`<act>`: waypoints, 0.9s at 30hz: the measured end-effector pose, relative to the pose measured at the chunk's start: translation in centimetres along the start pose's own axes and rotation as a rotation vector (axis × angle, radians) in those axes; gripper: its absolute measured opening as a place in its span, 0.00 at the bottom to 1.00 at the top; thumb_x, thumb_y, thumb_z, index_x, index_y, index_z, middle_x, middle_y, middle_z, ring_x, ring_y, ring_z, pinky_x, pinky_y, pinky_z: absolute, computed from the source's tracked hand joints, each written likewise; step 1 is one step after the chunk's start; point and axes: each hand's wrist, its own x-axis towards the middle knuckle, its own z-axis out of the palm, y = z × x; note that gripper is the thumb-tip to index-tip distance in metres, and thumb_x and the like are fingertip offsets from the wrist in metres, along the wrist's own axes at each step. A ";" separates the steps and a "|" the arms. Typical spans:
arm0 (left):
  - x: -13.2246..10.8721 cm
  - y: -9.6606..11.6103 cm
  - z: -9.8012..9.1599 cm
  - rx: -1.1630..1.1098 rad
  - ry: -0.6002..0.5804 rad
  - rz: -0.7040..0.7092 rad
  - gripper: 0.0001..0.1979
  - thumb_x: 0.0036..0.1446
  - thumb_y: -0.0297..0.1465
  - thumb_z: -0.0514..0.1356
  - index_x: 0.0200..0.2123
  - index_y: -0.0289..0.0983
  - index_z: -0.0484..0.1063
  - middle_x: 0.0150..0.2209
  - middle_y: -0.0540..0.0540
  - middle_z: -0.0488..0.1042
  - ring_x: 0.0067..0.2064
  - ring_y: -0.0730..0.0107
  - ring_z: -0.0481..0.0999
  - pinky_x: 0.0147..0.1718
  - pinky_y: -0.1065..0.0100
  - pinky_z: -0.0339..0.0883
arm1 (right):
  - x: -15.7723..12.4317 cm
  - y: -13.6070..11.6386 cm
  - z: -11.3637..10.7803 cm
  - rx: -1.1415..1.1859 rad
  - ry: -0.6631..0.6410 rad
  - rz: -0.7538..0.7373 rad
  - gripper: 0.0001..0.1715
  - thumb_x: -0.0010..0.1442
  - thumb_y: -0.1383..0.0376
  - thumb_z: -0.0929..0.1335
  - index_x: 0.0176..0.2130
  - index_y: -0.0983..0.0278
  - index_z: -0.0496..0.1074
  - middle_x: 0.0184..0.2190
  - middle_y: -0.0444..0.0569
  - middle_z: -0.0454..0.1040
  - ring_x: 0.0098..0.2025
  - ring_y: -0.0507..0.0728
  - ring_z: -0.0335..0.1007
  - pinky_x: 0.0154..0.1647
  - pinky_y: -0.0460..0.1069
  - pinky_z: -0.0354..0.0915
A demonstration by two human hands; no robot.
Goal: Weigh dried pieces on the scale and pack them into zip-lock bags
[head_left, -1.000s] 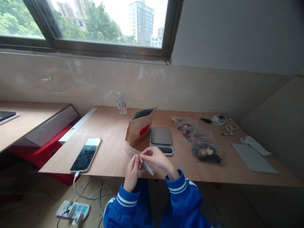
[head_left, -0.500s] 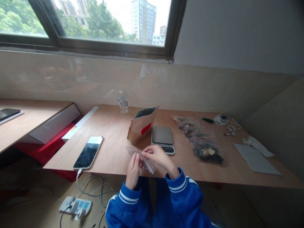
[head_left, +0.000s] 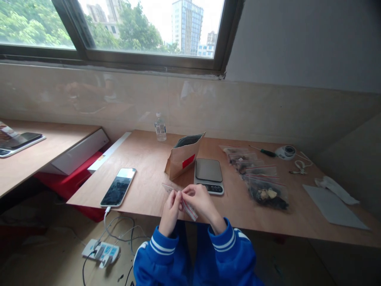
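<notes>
A clear zip bag (head_left: 189,210) with a red-striped edge is pinched between both hands above the table's front edge. My left hand (head_left: 170,210) is closed on its left part, the thumb and fingertips pressed together. My right hand (head_left: 203,201) grips the bag close beside the left fingertips. The hands hide the bag's middle, and I cannot make out any contents. Just beyond my right hand lies a kitchen scale (head_left: 209,171) with nothing on its plate. Left of the scale stands an open brown paper pouch (head_left: 183,157) with a red label.
Filled zip bags (head_left: 268,194) lie in an overlapping row on the right. Behind them are a screwdriver (head_left: 266,151) and a white dome camera (head_left: 285,152). A phone (head_left: 119,187) on a cable lies left, a bottle (head_left: 160,128) stands behind, and a grey sheet (head_left: 335,208) lies far right.
The view has turned slightly left, so the table's things appear further right. Both hands still hold the zip bag, and the fingertips have drawn a little closer together.
</notes>
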 end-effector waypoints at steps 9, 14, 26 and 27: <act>-0.1 0.6 0.2 0.084 0.003 0.092 0.21 0.58 0.48 0.53 0.23 0.38 0.60 0.19 0.54 0.61 0.23 0.74 0.62 0.26 0.70 0.59 | 0.1 0.7 -1.2 0.017 0.169 -0.019 0.09 0.52 0.61 0.69 0.27 0.66 0.73 0.26 0.52 0.78 0.30 0.58 0.75 0.32 0.50 0.68; -0.8 0.9 -0.5 0.123 0.063 0.163 0.22 0.58 0.48 0.53 0.20 0.38 0.60 0.19 0.53 0.60 0.24 0.73 0.62 0.29 0.69 0.60 | 0.1 0.0 -3.9 0.068 0.520 -0.032 0.15 0.52 0.54 0.69 0.30 0.64 0.67 0.30 0.55 0.77 0.34 0.60 0.75 0.37 0.53 0.70; -0.7 -1.2 1.5 -0.424 -0.050 -0.068 0.44 0.40 0.34 0.70 0.60 0.43 0.56 0.55 0.40 0.69 0.56 0.48 0.68 0.52 0.52 0.66 | -0.6 -4.1 -3.8 0.190 0.166 -0.173 0.13 0.55 0.55 0.69 0.31 0.63 0.66 0.30 0.49 0.78 0.31 0.55 0.75 0.36 0.50 0.71; -0.6 -0.9 1.4 -0.422 -0.048 -0.051 0.44 0.40 0.33 0.70 0.61 0.44 0.55 0.55 0.40 0.69 0.57 0.48 0.68 0.53 0.51 0.65 | -0.6 -4.3 -3.8 0.117 0.180 -0.217 0.12 0.56 0.57 0.68 0.32 0.63 0.68 0.31 0.49 0.77 0.32 0.55 0.75 0.37 0.50 0.70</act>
